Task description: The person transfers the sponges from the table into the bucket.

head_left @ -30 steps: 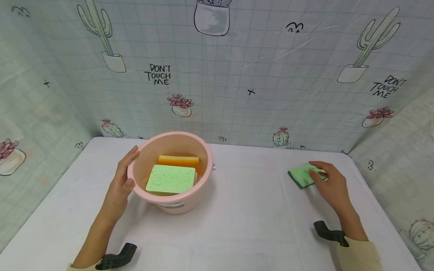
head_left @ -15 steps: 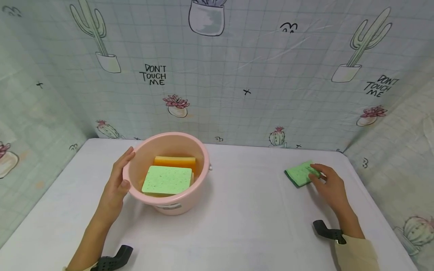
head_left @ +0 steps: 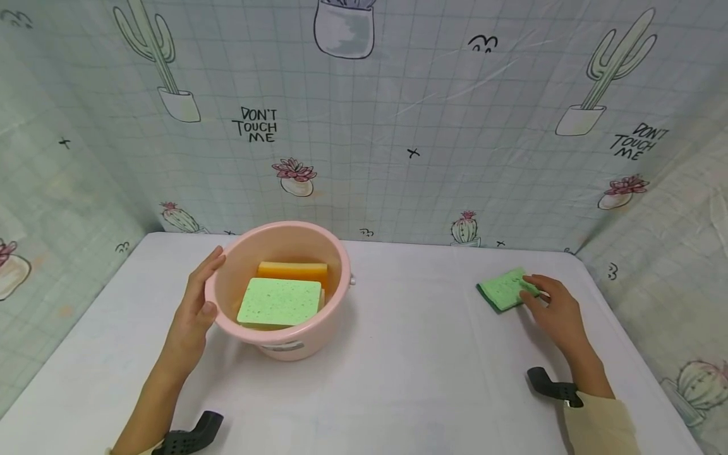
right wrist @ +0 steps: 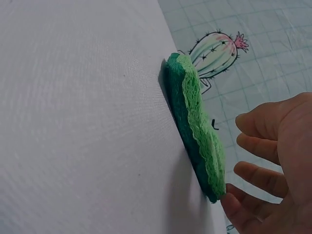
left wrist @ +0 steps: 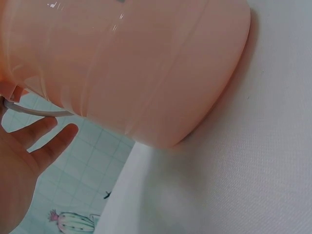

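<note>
In the head view a pink bucket (head_left: 321,335) stands on the white table, left of the middle. My left hand (head_left: 190,316) lies along the left side of its rim, fingers extended. The left wrist view has the bucket's wall (left wrist: 141,63) and a grey handle (left wrist: 36,111) near those fingertips. Inside the bucket are a light green speckled sponge (head_left: 280,302) and a yellow-orange block (head_left: 292,270). At the right, a green sponge (head_left: 503,291) with a dark green scouring side lies beneath my right hand (head_left: 557,319). That hand's fingers are loosely bent around the sponge's near end, without gripping it.
The white table (head_left: 398,379) has a patterned sheet (head_left: 370,114) hung behind it and at both sides. A black wrist mount (head_left: 190,435) sits on the left forearm and another black mount (head_left: 552,387) on the right.
The head view has shifted slightly, moving the scene left. Both hands keep nearly the same places at the bucket and at the green sponge.
</note>
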Demonstrator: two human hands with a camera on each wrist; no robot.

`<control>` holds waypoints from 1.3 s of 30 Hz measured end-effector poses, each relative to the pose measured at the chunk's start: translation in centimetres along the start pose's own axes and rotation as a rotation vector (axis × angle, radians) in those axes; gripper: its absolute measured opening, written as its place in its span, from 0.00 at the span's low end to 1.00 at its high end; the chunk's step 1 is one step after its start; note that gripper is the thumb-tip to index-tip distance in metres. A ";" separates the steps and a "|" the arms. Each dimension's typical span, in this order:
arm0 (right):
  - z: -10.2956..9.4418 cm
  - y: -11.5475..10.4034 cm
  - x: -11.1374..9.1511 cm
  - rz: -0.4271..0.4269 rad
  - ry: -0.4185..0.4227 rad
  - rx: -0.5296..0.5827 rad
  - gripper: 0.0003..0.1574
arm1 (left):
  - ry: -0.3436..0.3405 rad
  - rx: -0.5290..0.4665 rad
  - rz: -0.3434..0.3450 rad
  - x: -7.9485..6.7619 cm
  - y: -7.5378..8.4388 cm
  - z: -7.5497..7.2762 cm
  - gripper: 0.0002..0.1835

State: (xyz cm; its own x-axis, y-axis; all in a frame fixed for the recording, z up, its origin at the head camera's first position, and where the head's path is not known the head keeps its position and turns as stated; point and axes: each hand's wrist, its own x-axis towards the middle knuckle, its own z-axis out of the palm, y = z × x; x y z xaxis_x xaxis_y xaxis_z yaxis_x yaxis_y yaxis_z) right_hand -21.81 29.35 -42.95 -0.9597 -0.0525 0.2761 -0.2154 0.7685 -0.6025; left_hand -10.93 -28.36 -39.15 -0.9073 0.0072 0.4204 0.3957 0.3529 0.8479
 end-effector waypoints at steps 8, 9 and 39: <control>-0.2 -0.2 -0.2 0.014 -0.004 0.000 0.25 | -0.002 0.012 -0.002 0.0 0.1 0.0 0.30; -0.3 -0.2 -0.2 0.011 -0.006 -0.006 0.25 | 0.000 0.012 -0.003 0.1 0.2 0.1 0.30; 0.3 0.2 0.0 -0.091 -0.256 0.008 0.42 | 0.005 -0.001 -0.007 0.0 0.1 0.1 0.30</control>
State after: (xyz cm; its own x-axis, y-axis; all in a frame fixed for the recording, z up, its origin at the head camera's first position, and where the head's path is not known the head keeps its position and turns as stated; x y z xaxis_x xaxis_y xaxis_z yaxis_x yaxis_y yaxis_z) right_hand -21.92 29.28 -43.26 -0.9506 -0.2813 0.1316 -0.3031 0.7480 -0.5904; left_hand -10.85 -28.20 -39.11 -0.9094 -0.0004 0.4160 0.3892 0.3524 0.8511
